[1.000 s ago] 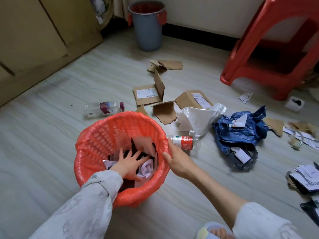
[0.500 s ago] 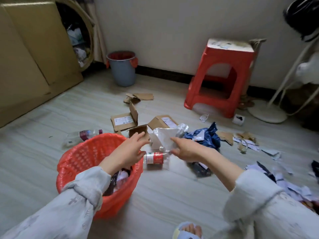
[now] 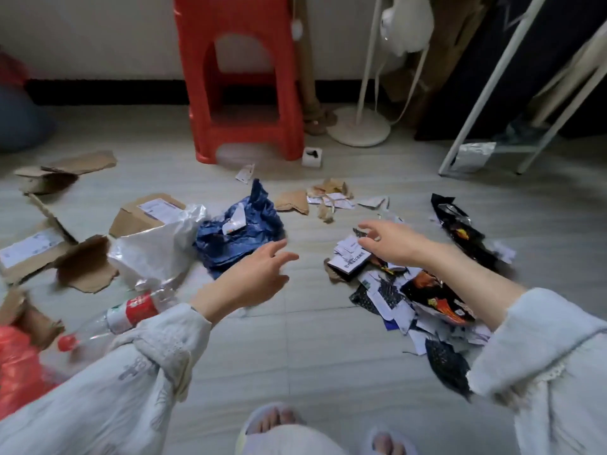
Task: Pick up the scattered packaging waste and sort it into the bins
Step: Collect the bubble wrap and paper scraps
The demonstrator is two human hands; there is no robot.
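Observation:
Packaging waste lies scattered over the floor. My left hand (image 3: 256,277) hovers empty with spread fingers just in front of a crumpled blue plastic bag (image 3: 236,238). My right hand (image 3: 391,241) is open above a heap of torn paper and black snack wrappers (image 3: 404,297). A clear bottle with a red label (image 3: 131,311) lies by my left sleeve. A white plastic bag (image 3: 157,247) and torn cardboard pieces (image 3: 85,267) sit to the left. The red basket bin (image 3: 16,366) shows only at the lower left edge.
A red plastic stool (image 3: 243,77) stands at the back. A white fan base (image 3: 359,126) and a white rack frame (image 3: 492,103) are at the right rear. More cardboard scraps (image 3: 65,169) lie at far left. My slippered feet (image 3: 279,425) are at the bottom.
My left hand came out of the red basket and both hands swung right, toward the blue bag and the paper heap. The view turned right, so the basket slid to the left edge.

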